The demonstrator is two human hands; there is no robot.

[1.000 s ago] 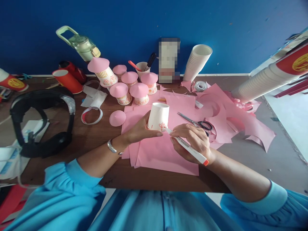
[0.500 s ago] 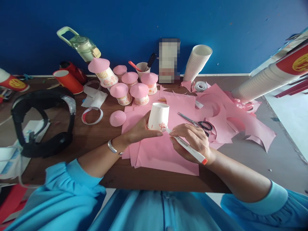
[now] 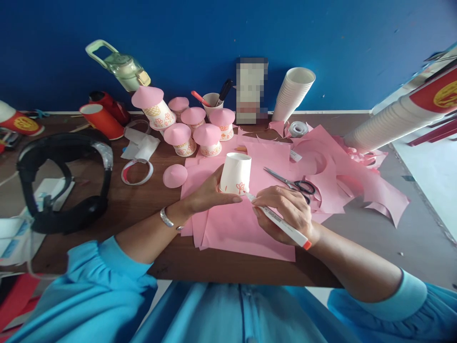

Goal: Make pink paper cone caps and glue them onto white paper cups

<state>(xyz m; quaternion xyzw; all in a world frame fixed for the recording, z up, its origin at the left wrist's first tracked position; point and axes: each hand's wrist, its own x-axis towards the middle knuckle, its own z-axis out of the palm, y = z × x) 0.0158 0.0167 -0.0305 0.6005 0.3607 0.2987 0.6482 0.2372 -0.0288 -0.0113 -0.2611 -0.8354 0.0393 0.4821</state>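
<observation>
A white paper cup is held upside down by my left hand, its fingers closed round the left side and the thumb along the rim. Near the rim, the cup bears a red flower drawing and a short red stroke to its left. My right hand grips a white marker with an orange-red end cap, its tip beside the flower's stem. Pink paper sheets lie under both hands. Scissors with black handles rest just beyond my right hand.
Several decorated cups with pink cone tops stand behind my left hand; a loose pink cone and tape roll lie left. Stacked white cups lean at the back. Paper scraps spread right. A black headset sits far left.
The marker tip has moved slightly down at the flower, and a stem line now shows under it. The cup and my left hand have hardly moved.
</observation>
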